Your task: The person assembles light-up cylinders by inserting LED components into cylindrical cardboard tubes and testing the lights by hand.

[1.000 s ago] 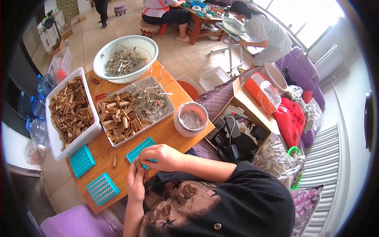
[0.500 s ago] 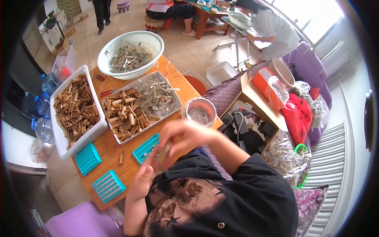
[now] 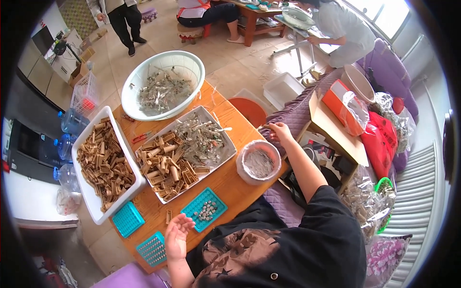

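Hovering, lower centre: left hand, fingers apart, near teal tray of silvery pieces | right of centre: right hand, cannot tell whether gripping, near tub

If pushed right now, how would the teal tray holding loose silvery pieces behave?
The teal tray is probably stiff, its edges looking crisp. Low and flat, it should slide rather than tip. The small silvery pieces lying loose on it might shift.

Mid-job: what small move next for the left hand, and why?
Probably nudge the loose silver pieces across their teal tray toward its bare spots: they lie bunched together, the open left hand is beside it, and the lower-left tray holds similar pieces in rows.
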`<state>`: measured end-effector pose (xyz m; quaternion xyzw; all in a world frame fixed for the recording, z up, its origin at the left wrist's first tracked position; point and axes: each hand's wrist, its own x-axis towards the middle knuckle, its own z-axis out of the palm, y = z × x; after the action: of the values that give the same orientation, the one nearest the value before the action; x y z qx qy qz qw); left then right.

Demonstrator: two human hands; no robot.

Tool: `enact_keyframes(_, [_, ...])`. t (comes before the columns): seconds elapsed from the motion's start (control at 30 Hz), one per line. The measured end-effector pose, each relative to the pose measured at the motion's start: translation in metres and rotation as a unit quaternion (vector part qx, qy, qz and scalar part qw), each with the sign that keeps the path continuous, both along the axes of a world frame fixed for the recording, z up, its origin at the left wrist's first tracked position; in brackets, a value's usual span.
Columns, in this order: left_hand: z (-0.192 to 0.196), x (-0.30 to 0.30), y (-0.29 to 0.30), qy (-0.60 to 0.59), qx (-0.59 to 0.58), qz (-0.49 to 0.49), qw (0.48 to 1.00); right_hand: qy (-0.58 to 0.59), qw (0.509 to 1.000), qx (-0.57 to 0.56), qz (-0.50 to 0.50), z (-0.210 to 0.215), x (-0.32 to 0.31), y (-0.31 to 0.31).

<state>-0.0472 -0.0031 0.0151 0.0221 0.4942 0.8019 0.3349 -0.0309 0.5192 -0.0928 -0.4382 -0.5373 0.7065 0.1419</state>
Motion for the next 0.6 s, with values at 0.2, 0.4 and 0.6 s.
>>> enact_keyframes(0.2, [0.004,-0.008,0.011,-0.020,-0.015,0.000,1.000,0.026,0.999,0.042,0.012,-0.061,-0.046,0.021])
enact_keyframes(0.4, [0.009,0.012,0.000,0.008,-0.065,0.016,0.998,-0.065,0.973,0.065,0.213,-0.054,-0.051,-0.007])
enact_keyframes(0.6, [0.051,0.018,-0.034,0.292,-0.312,-0.153,0.891,-0.002,0.963,0.114,0.245,-0.043,0.009,0.039])
